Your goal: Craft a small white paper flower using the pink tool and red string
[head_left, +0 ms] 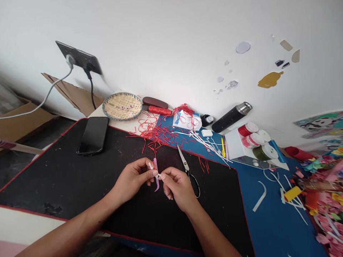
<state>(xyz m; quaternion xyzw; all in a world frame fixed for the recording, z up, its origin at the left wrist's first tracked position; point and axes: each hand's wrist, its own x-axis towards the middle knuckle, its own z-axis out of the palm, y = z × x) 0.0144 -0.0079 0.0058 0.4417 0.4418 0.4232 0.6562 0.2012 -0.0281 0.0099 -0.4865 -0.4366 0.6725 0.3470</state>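
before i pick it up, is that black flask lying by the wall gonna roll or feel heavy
The black flask lies on its side, so its round body would probably roll if pushed. Its steel cap suggests an insulated vacuum flask, likely fairly heavy for its size. The smooth finish may feel a little slippery.

The left forearm (72,232) and right forearm (211,237) are angling in from the bottom of the frame, converging on the hands just below centre. The left hand (131,176) and right hand (178,187) are curling inward, palms turned down, with their pinching fingertips (154,173) working just beside each other.
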